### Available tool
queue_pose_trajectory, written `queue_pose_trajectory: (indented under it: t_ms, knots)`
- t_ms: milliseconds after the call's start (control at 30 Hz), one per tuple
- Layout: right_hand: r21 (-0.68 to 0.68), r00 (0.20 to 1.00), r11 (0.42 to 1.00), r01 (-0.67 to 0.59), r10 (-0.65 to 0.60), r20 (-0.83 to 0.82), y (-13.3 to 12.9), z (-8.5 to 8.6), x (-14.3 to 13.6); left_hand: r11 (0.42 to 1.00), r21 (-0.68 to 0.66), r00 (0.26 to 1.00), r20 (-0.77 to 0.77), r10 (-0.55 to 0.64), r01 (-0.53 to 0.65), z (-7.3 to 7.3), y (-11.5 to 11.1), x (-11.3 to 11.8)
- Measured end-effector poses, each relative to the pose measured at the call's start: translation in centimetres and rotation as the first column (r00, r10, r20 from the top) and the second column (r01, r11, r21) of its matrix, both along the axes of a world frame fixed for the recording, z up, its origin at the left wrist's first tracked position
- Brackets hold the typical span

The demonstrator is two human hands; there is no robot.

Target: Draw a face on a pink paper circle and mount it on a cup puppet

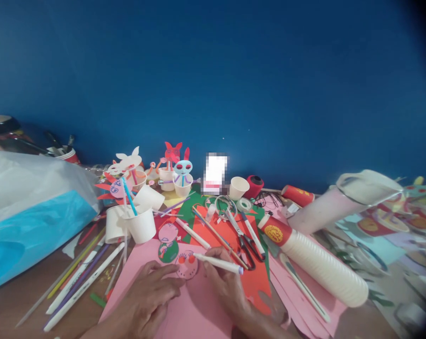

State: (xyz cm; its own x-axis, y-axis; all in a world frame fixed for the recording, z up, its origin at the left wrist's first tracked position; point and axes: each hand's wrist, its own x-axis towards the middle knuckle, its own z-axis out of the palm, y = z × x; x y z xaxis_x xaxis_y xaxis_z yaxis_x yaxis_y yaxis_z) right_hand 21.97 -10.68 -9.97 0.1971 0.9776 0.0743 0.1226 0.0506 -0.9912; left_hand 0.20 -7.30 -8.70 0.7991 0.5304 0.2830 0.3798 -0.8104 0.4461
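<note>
A pink paper disc (pixel 187 267) with a drawn face, lashes and two red eyes lies on the pink sheet (pixel 192 306). My left hand (pixel 152 287) rests on that sheet with fingers stretched out, one fingertip touching the disc's left edge. In my right hand (pixel 225 282) is a white marker (pixel 220 262), its purple end to the right and its tip at the disc's upper right. Just behind lie a green disc (pixel 168 251) and another pink disc (pixel 168 232) with drawn lines.
Black-handled scissors (pixel 246 245) and markers lie on red paper (pixel 258 282). A long stack of paper cups (pixel 319 263) and a pitcher (pixel 343 200) are at right. Paper cups (pixel 142 226) and cup figures (pixel 183 172) stand behind. Left are loose markers (pixel 84 287) and a plastic bag (pixel 39 221).
</note>
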Motion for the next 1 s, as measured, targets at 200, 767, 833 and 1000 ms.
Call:
queue_pose_trajectory:
  t_ms: [200, 767, 833, 1000]
  knots:
    - [0.037, 0.999, 0.999, 0.014, -0.013, -0.036, 0.0, 1.0, -0.1, 1.000, -0.016, 1.000, 0.020, 0.016, -0.016, 0.4, 0.1, 0.1]
    - [0.053, 0.996, 0.998, 0.025, -0.020, -0.081, -0.1, 1.2, -0.3, 0.998, -0.059, 0.999, -0.033, -0.012, 0.010, 1.3, 0.1, 0.4]
    - [0.036, 0.997, 0.999, 0.004, -0.001, -0.080, -0.1, 1.2, -0.2, 0.998, -0.066, 1.000, -0.020, 0.002, -0.003, 1.0, 0.1, 0.4]
    - [0.012, 0.998, 1.000, -0.015, 0.015, -0.063, -0.1, 0.4, -0.1, 0.998, -0.068, 1.000, -0.010, -0.001, 0.000, 0.7, 0.1, 0.3]
